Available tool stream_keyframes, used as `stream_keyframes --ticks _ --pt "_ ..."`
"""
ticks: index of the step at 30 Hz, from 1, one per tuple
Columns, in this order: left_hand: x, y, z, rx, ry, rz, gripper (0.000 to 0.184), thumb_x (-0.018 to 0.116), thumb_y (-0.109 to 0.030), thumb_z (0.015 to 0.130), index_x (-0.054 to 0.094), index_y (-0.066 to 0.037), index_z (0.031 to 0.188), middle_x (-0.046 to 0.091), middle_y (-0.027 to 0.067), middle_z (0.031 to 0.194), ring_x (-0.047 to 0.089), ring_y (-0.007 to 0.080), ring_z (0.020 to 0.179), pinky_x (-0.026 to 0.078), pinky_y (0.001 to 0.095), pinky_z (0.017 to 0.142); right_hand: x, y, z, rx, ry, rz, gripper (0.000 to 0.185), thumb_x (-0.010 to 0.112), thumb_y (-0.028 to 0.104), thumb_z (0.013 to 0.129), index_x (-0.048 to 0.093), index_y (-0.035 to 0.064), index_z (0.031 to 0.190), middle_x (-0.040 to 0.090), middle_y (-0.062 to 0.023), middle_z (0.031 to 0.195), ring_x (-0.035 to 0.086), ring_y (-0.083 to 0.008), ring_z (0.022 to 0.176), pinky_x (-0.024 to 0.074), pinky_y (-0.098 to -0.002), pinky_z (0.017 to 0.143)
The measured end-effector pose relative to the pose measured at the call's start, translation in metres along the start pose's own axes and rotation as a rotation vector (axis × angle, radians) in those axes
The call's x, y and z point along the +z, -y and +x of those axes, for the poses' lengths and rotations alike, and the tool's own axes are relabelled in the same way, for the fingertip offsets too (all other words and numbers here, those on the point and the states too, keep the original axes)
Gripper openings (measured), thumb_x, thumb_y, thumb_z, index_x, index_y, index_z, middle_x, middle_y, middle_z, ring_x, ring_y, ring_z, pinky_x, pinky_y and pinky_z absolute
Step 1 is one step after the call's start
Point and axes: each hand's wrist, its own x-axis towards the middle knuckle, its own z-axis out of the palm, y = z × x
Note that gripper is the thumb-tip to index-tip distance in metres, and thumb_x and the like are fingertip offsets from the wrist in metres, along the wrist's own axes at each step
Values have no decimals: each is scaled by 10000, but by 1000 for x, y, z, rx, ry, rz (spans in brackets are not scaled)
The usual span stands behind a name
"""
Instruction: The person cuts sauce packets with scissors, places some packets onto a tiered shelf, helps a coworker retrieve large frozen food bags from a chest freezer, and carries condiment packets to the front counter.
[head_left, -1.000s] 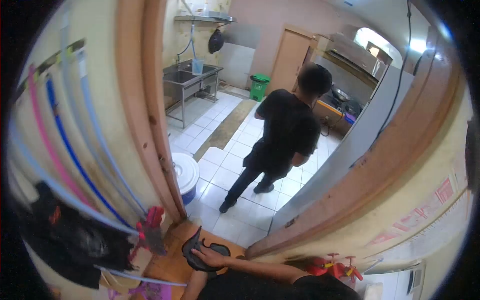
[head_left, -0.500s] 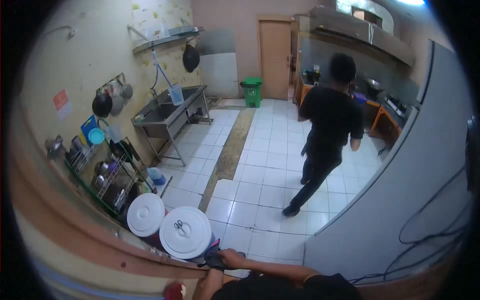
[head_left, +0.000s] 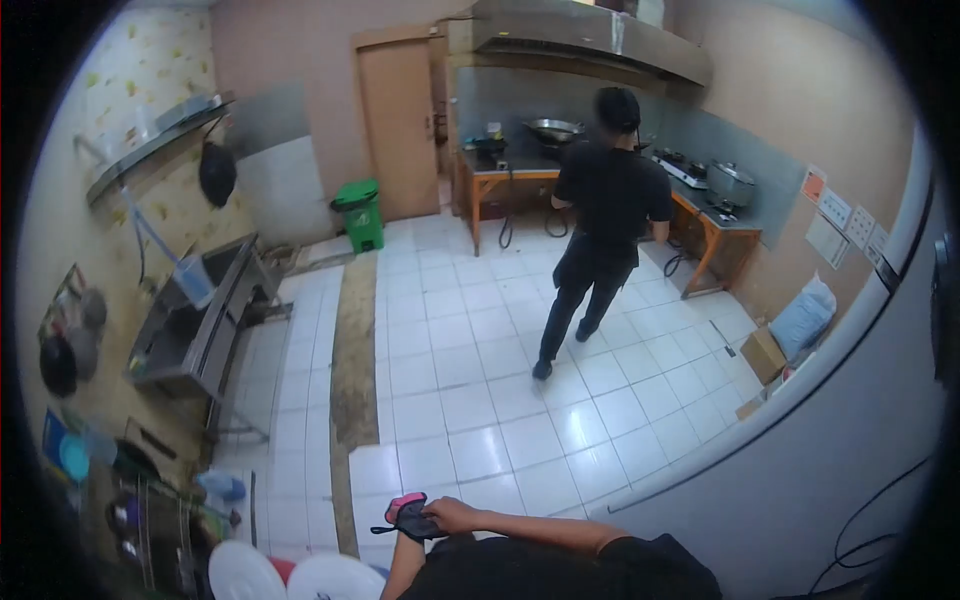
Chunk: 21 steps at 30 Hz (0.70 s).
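Firstly, we inspected the hands, held together low in front of the body. We found the right hand gripping the near side of a black glove with a pink part at its tip. The glove lay over the left hand and covered it; we could not tell whether the fingers beneath were spread or curled. A dark strap stuck out beside it.

To the lower left we recorded two white lids, side by side, and beyond them a rack of kitchenware and a blue bottle. A grey panel stood at the right.

Further on, across the white tiled floor, we noted a metal sink with a blue jug. A co-worker in black stood with their back to us, well apart from the hands. Near the right wall were a box and a stuffed bag. Farthest off, we saw a green bin, a large pot, a wok and a brown door.
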Motion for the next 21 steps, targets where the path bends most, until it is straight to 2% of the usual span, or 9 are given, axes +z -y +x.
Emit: stream_keyframes --ticks 2,4,8,10,11,12,14,17,21 --pt "-13 -1 79 105 17 31 453 810 -535 606 611 -169 785 552 -20 705 520 121 645 459 344 577 -46 -14 32 7 -126 -18 206 610 123 814 673 7 973 679 -263 962 660 -441 912 504 -540 805" --pt "-6 0 143 171 37 47 457 820 -542 589 611 -175 767 546 -24 692 514 118 636 455 343 568 -95 -27 49 159 -80 -24 179 607 133 844 670 12 959 691 -244 953 669 -427 923 511 -534 815" --pt "0 8 253 225 103 153 464 836 -552 564 612 -185 739 537 -30 672 506 114 621 449 342 553 -160 -63 75 236 -140 34 236 586 156 893 593 -7 1062 677 -268 941 666 -442 904 504 -533 778" --pt "-17 -39 293 388 -188 -33 598 832 -557 319 438 -171 552 359 -64 528 380 126 482 345 349 440 -181 -91 91 446 -141 333 253 547 184 940 527 -14 1097 661 -278 914 658 -457 875 496 -536 752" --pt "27 47 348 67 147 -443 188 731 -241 825 738 -66 895 687 23 861 662 166 721 575 343 699 -195 -101 98 446 -151 364 242 506 200 974 503 -15 1084 646 -290 920 650 -461 880 486 -544 761" --pt "-27 -42 329 391 73 80 222 736 -173 808 756 -48 991 715 33 903 684 183 771 578 334 742 -195 -132 115 410 -160 325 246 502 198 974 509 -18 1093 639 -306 971 640 -463 932 475 -548 796" --pt "3 -16 395 595 -147 -27 513 835 -559 433 611 -139 623 511 9 556 439 183 494 400 368 472 -217 -179 139 290 -198 254 266 504 210 970 519 -14 1112 637 -309 1003 627 -468 973 467 -543 822" --pt "4 -40 473 423 50 46 489 825 -550 457 614 -141 622 516 7 558 447 181 495 401 369 471 -288 -232 169 299 -96 212 296 514 217 965 535 -13 1150 647 -295 1025 620 -477 1003 468 -546 833" --pt "-1 -82 587 346 114 99 459 813 -539 489 619 -144 622 524 4 561 457 179 497 401 369 470 -380 -288 209 247 -78 135 309 518 228 962 541 6 1176 658 -289 1034 632 -472 1006 475 -560 842"
